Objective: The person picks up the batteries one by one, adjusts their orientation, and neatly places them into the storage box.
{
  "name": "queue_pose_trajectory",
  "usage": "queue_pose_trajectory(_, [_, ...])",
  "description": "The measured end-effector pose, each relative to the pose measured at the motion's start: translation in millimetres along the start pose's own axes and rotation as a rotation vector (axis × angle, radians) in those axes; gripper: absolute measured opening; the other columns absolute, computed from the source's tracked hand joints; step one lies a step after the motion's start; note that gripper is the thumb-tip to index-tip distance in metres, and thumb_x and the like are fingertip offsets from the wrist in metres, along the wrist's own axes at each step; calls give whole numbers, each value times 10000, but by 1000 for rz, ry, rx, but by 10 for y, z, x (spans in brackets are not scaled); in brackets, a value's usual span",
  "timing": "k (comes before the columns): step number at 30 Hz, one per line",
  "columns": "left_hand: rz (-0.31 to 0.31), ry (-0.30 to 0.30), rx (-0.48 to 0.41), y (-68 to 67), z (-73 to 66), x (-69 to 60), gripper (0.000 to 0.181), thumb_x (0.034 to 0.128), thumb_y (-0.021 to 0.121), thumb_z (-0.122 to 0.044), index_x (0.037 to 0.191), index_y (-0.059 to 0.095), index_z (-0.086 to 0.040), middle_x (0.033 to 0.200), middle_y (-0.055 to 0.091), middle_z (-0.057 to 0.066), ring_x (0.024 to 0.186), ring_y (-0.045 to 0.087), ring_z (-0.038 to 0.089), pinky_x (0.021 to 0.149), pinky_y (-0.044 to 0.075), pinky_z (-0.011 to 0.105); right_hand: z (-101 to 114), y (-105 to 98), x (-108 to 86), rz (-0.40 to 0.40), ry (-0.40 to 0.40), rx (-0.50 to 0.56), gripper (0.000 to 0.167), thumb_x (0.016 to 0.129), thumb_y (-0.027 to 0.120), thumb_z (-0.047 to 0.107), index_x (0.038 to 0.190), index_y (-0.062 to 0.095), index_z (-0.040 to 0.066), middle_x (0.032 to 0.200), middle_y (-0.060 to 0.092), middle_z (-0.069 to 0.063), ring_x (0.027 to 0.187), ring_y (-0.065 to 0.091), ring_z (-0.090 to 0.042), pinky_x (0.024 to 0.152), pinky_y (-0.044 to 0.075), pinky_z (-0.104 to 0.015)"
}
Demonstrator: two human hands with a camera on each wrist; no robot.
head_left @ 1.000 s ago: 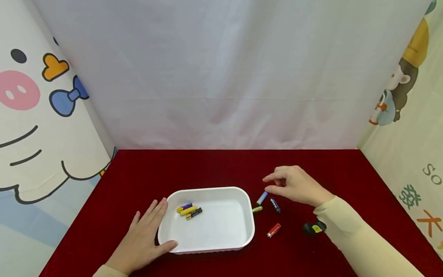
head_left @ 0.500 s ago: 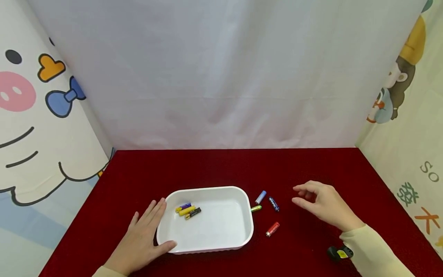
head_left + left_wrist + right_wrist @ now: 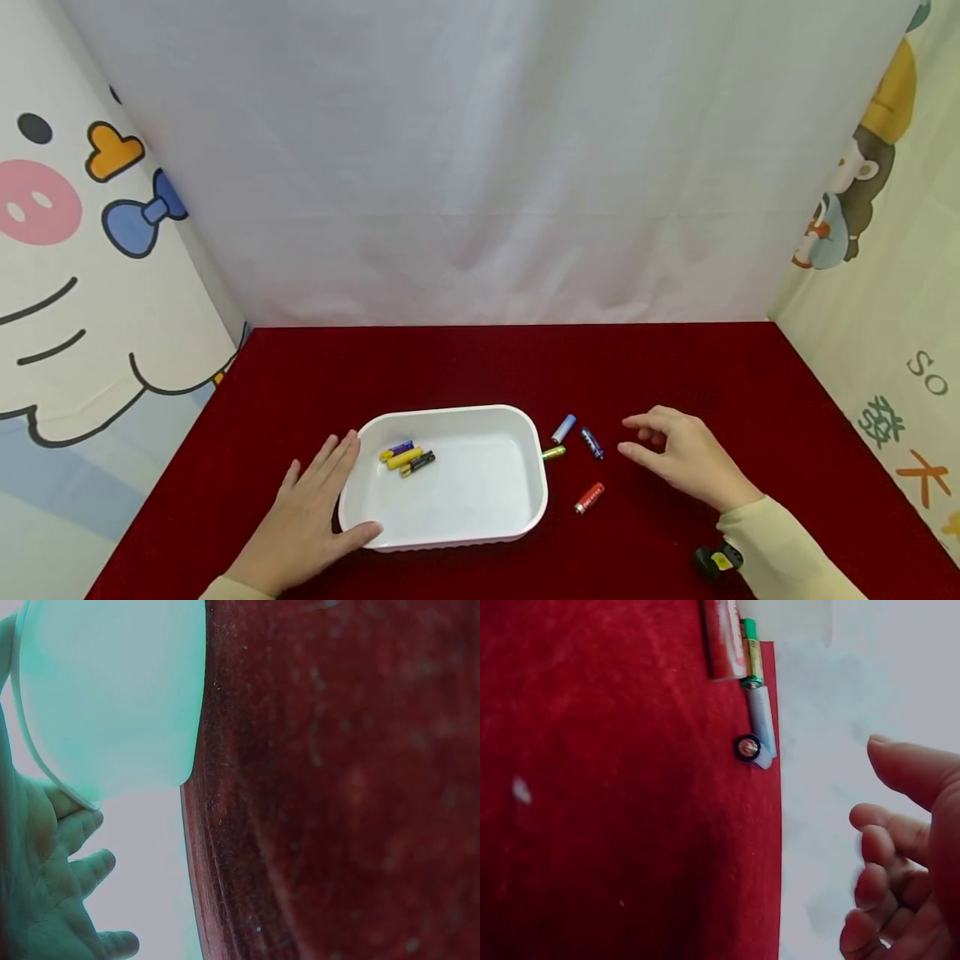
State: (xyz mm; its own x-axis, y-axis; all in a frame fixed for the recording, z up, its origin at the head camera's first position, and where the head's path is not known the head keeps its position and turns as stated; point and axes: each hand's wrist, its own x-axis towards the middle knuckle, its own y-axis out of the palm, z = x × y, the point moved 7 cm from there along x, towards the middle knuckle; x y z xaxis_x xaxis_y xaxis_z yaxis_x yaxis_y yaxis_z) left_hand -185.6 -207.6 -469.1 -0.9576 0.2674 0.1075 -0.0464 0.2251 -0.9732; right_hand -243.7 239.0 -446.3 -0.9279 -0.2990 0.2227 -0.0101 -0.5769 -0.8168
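A white rectangular tray point(image 3: 480, 483) stands on the red cloth. Inside it, at the left, lie a purple-and-yellow battery point(image 3: 396, 451), a yellow battery point(image 3: 405, 458) and a black battery point(image 3: 417, 463). My left hand point(image 3: 307, 517) rests with spread fingers on the tray's left rim. My right hand point(image 3: 678, 454) hovers to the right of the loose batteries, fingers loosely bent, thumb apart, holding nothing. Nearest to it is a dark blue battery point(image 3: 592, 443). Beyond lie a light blue battery point(image 3: 564, 428), a green battery point(image 3: 553, 452) by the tray's right wall, and a red battery point(image 3: 589, 497).
The red cloth point(image 3: 337, 367) covers the table. A white curtain point(image 3: 495, 208) hangs along its back edge, and printed sheets stand at the left and right. A black device point(image 3: 717, 561) is strapped at my right wrist.
My right hand has moved right and toward me, away from above the light blue battery, then slightly back left. The left hand and the batteries appear unmoved.
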Motion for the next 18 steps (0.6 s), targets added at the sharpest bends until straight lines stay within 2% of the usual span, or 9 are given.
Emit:
queue_pose_trajectory(5, [5, 0, 5, -2, -3, 5, 1052, 759, 540, -778, 1540, 233, -143, 1581, 234, 26, 1436, 219, 301, 1028, 216, 718, -1, 99, 37, 13, -9, -7, 391, 857, 716, 397, 1128, 710, 116, 773, 494, 90, 608, 407, -58, 530, 388, -219])
queue_pose_trajectory(12, [3, 2, 6, -4, -2, 7, 1050, 761, 543, -773, 1541, 230, -143, 1582, 233, 27, 1436, 219, 301, 1028, 214, 718, -25, 219, 112, 36, 6, -12, 360, 844, 743, 349, 1124, 715, 126, 768, 490, 76, 630, 407, -75, 543, 376, -230])
queue_pose_trajectory(18, [-2, 6, 1, 1, 0, 5, 1051, 761, 544, -774, 1540, 232, -141, 1582, 232, 24, 1436, 220, 297, 1030, 217, 714, -40, 358, 183, 70, -13, -28, 353, 835, 751, 355, 1100, 722, 124, 759, 481, 95, 656, 417, -73, 553, 374, -230])
